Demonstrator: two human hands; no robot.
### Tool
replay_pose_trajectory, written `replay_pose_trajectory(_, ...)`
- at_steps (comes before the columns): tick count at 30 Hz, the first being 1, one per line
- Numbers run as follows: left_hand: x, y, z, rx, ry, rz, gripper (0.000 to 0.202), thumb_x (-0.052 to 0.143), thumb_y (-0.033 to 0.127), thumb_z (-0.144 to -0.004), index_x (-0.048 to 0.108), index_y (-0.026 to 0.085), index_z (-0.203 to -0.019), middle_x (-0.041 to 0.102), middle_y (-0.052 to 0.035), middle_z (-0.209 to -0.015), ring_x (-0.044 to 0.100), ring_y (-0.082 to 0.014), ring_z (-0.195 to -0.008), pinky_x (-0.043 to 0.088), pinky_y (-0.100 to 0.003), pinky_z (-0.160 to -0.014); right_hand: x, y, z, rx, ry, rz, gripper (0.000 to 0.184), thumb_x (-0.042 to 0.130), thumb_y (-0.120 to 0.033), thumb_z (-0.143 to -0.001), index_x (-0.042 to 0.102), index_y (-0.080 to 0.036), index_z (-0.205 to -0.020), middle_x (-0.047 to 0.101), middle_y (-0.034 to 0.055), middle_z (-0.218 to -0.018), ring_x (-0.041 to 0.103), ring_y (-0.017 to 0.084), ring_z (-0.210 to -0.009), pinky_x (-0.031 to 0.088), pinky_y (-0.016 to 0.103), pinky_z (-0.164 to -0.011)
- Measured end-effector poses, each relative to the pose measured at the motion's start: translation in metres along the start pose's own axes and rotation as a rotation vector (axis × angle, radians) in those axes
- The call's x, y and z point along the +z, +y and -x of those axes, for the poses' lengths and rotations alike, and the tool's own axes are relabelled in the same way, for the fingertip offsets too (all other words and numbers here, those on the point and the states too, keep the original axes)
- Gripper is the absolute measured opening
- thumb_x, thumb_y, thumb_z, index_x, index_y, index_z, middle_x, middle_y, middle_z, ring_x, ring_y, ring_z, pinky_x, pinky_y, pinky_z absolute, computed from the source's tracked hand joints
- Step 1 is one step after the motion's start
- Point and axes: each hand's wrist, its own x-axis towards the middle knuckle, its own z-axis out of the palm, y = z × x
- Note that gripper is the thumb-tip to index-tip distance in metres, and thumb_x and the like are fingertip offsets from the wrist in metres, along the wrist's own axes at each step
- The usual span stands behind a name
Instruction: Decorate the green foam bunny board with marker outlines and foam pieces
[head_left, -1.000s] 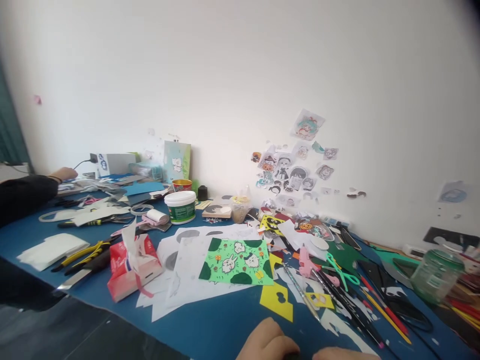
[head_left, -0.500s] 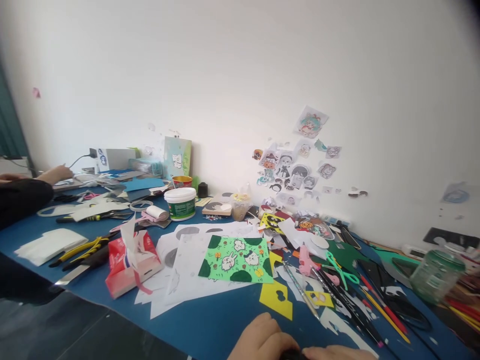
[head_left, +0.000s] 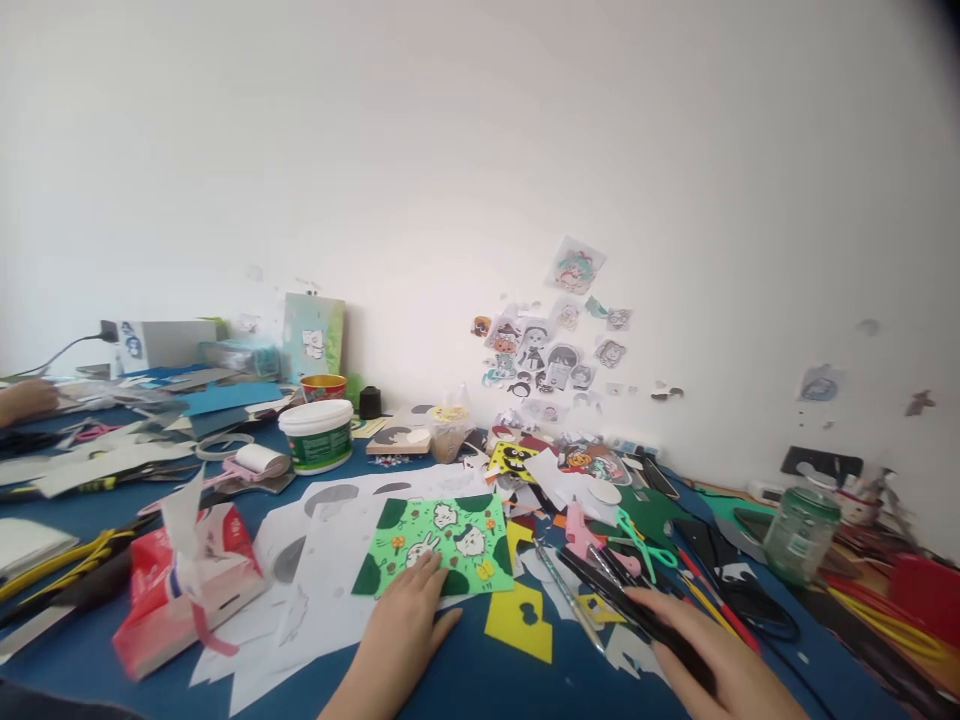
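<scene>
My left hand [head_left: 409,620] lies flat on the lower edge of a green picture card [head_left: 480,575], its fingers stretched out. The card has dark green patches, white cartoon animals and small flowers; my fingertips cover part of the rabbit figure. To the right, my right hand [head_left: 712,640] is closed round a long black pen [head_left: 611,592], whose far end points up and left over other pens. Beside the card lies a yellow paper scrap [head_left: 521,625] with a cut-out hole. A slim patterned pen [head_left: 570,595] rests between that scrap and the black pen.
Printed white sheets [head_left: 315,590] lie under the card, with a red tissue pack [head_left: 191,580] to their left. Behind stands a white-lidded tub [head_left: 319,440]. Green scissors [head_left: 649,550], a pink glue gun [head_left: 579,530] and a glass jar [head_left: 802,535] are right. Another person's hand [head_left: 28,400] is far left.
My hands have parted from around a dark object at the bottom edge. The left has moved onto the green card, the right over the pens. The view has shifted right.
</scene>
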Motion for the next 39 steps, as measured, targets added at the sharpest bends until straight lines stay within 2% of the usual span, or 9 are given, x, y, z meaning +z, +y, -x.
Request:
replay_pose_trajectory(5,0.000,-0.001,0.005,-0.094,0.072,-0.097,0.032,0.046,0.036,-0.086,0.064,0.016,-0.104,0.063,-0.0134,-0.115,0.056,-0.0300,-0.109,0.046,-0.044,-0.090,0.046,-0.014,-0.022,-0.057,0.083,0.189,0.038,0.040,-0.024,-0.085,0.060,-0.034,-0.115,0.062,0.0056,-0.108,0.061,0.023,-0.093,0.050,0.029,-0.067)
replay_pose_trajectory(9,0.003,-0.007,0.002,-0.097,0.091,-0.149,0.038,0.046,0.041,-0.085,0.062,0.016,-0.110,0.059,-0.0141,-0.121,0.051,-0.0323,-0.115,0.044,-0.047,-0.093,0.097,-0.017,-0.024,-0.076,0.068,0.282,0.044,0.030,-0.011,-0.085,0.067,-0.028,-0.101,0.058,0.0081,-0.094,0.060,0.021,-0.081,0.049,0.028,-0.060)
replay_pose_trajectory(13,0.008,-0.015,-0.011,-0.043,-0.032,-0.185,0.040,0.050,0.039,-0.083,0.060,0.017,-0.115,0.057,-0.0134,-0.125,0.046,-0.0327,-0.120,0.045,-0.046,-0.092,0.131,-0.010,-0.025,-0.070,0.069,0.381,0.038,0.062,-0.034,-0.074,0.064,-0.026,-0.111,0.054,0.0119,-0.112,0.050,0.035,-0.108,0.048,0.041,-0.080)
replay_pose_trajectory(17,0.012,-0.022,-0.020,0.095,-0.118,-0.275,0.035,0.042,0.018,-0.083,0.060,0.014,-0.114,0.063,-0.0173,-0.113,0.055,-0.0350,-0.109,0.053,-0.044,-0.074,0.139,-0.010,-0.034,-0.078,0.056,0.436,0.041,0.071,-0.039,-0.066,0.067,-0.024,-0.104,0.057,0.0118,-0.105,0.050,0.036,-0.103,0.047,0.045,-0.080)
replay_pose_trajectory(22,0.015,-0.037,-0.014,0.130,0.173,-0.253,0.038,0.031,0.007,-0.078,0.059,0.013,-0.103,0.069,-0.0136,-0.082,0.065,-0.0238,-0.068,0.051,-0.032,-0.055,0.131,-0.020,-0.040,-0.155,0.060,0.497,0.007,0.067,-0.017,-0.071,0.068,-0.021,-0.076,0.058,0.0073,-0.087,0.055,0.028,-0.087,0.048,0.036,-0.066)
replay_pose_trajectory(25,0.008,-0.045,-0.010,0.061,0.438,-0.204,0.032,0.027,0.023,-0.087,0.058,0.015,-0.092,0.066,-0.0088,-0.066,0.062,-0.0200,-0.053,0.047,-0.027,-0.046,0.118,-0.023,-0.040,-0.185,0.134,0.467,0.014,0.060,-0.009,-0.075,0.065,-0.022,-0.072,0.057,0.0053,-0.085,0.055,0.023,-0.083,0.046,0.031,-0.062)
replay_pose_trajectory(29,-0.005,-0.044,-0.003,0.027,0.686,-0.192,0.033,0.025,0.031,-0.091,0.054,0.017,-0.089,0.065,-0.0073,-0.067,0.059,-0.0175,-0.047,0.043,-0.026,-0.044,0.079,-0.019,-0.050,-0.201,0.269,0.433,0.014,0.053,-0.016,-0.082,0.067,-0.020,-0.083,0.056,0.0082,-0.092,0.054,0.024,-0.086,0.046,0.031,-0.065)
replay_pose_trajectory(35,-0.007,-0.036,0.001,0.134,0.685,-0.200,0.031,0.029,0.032,-0.091,0.055,0.017,-0.096,0.068,-0.0045,-0.071,0.064,-0.0165,-0.056,0.046,-0.024,-0.049,0.001,0.013,-0.113,-0.019,0.511,0.662,0.024,0.048,-0.029,-0.086,0.069,-0.018,-0.092,0.056,0.0107,-0.096,0.049,0.025,-0.093,0.041,0.033,-0.078)
replay_pose_trajectory(39,0.007,-0.041,-0.003,0.256,0.586,-0.193,0.031,0.033,0.033,-0.089,0.060,0.018,-0.095,0.071,-0.0067,-0.084,0.067,-0.0196,-0.070,0.052,-0.027,-0.061,-0.020,0.051,-0.157,0.286,0.395,0.784,0.031,0.043,-0.030,-0.088,0.067,-0.015,-0.102,0.058,0.0135,-0.101,0.049,0.025,-0.098,0.037,0.031,-0.081)
